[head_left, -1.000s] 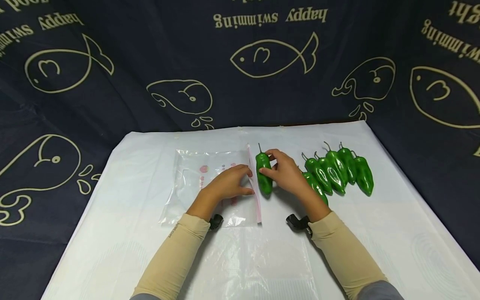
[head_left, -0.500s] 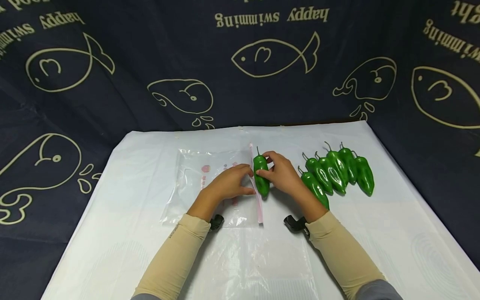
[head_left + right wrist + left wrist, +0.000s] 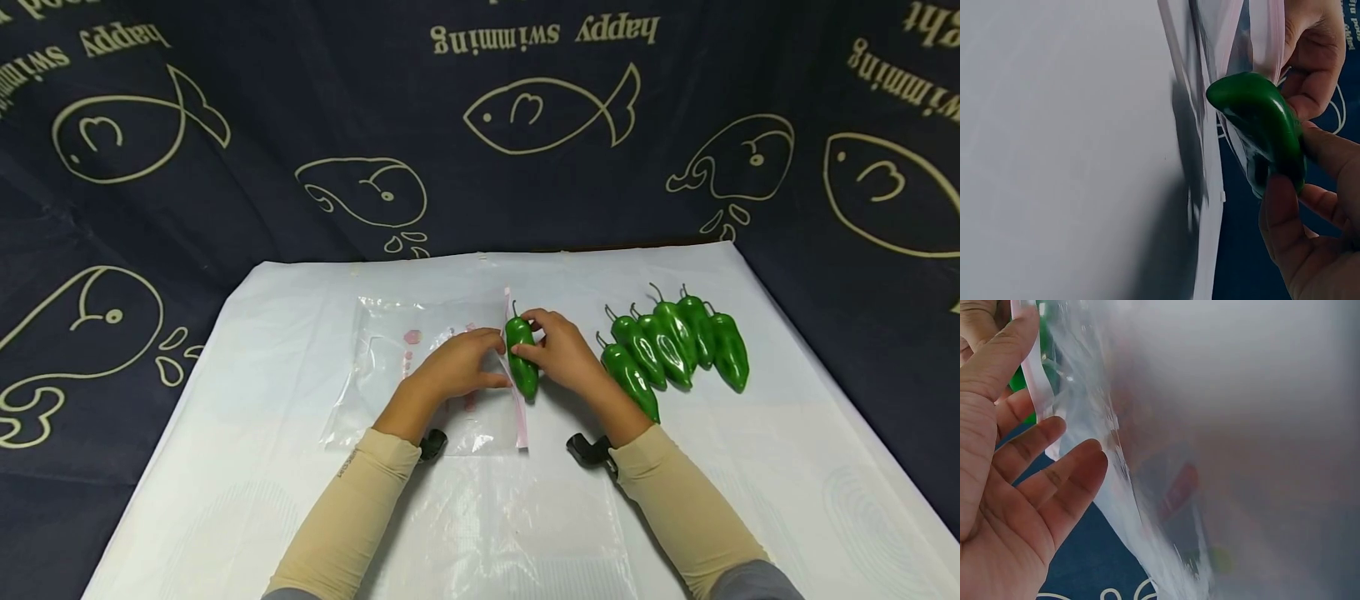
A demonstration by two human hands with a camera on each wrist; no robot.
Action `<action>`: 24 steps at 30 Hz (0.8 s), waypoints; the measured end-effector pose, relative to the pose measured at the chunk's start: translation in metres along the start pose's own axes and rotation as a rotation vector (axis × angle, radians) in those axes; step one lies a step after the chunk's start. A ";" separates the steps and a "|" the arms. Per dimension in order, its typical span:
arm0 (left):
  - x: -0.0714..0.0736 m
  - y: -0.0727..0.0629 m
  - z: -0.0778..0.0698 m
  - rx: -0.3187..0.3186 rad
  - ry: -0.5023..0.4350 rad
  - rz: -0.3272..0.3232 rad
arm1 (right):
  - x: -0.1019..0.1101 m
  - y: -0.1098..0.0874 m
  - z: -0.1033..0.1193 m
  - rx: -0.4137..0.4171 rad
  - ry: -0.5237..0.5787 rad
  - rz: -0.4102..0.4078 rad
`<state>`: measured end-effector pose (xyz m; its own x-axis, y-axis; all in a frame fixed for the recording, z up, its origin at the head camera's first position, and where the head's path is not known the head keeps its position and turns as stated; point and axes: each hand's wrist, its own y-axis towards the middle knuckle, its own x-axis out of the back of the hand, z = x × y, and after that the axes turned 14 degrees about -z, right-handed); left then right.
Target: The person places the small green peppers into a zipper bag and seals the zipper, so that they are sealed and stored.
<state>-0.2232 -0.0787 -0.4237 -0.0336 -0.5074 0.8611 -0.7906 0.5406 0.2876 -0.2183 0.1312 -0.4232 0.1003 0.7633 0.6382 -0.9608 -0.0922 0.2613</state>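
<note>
In the head view my right hand (image 3: 562,354) pinches a green pepper (image 3: 524,375) by its side, its stem pointing away from me. The pepper lies right at the pink-edged mouth of a clear zip bag (image 3: 375,392). My left hand (image 3: 465,362) reaches over the bag and pinches its pink zip edge. From the left wrist, the thumb of my left hand (image 3: 1016,475) is on the pink strip and the other fingers are spread under the clear film (image 3: 1147,412). The right wrist view shows the pepper (image 3: 1269,128) between thumb and fingers, overlapping the mouth.
Several green peppers (image 3: 675,342) lie in a slanting row on the white table (image 3: 780,467) to the right. Another clear plastic sheet (image 3: 540,525) lies flat near the front. A dark curtain (image 3: 337,92) with fish drawings hangs behind the table.
The right hand has brought the pepper slightly left and toward me, up to the bag's mouth. The pink edge has shifted slightly right; the left hand is nearly still.
</note>
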 end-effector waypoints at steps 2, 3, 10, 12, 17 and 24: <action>0.000 0.000 0.000 0.000 -0.003 -0.001 | -0.001 0.000 -0.001 0.004 0.010 0.000; 0.000 0.000 0.000 -0.001 -0.003 -0.002 | -0.001 0.000 -0.001 0.005 0.018 0.000; 0.000 0.000 0.000 -0.026 -0.007 -0.034 | -0.004 0.000 -0.002 -0.015 0.053 0.019; -0.001 -0.001 0.000 -0.033 0.003 -0.045 | -0.004 -0.001 -0.002 -0.021 0.050 0.024; -0.001 -0.001 0.000 -0.041 0.013 -0.070 | -0.004 -0.002 -0.001 -0.027 0.053 0.030; -0.001 -0.001 0.000 -0.049 0.004 -0.100 | -0.005 -0.002 0.000 -0.022 0.057 0.042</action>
<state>-0.2223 -0.0792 -0.4247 0.0464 -0.5579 0.8286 -0.7594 0.5192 0.3921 -0.2167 0.1276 -0.4266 0.0459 0.7941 0.6061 -0.9693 -0.1112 0.2192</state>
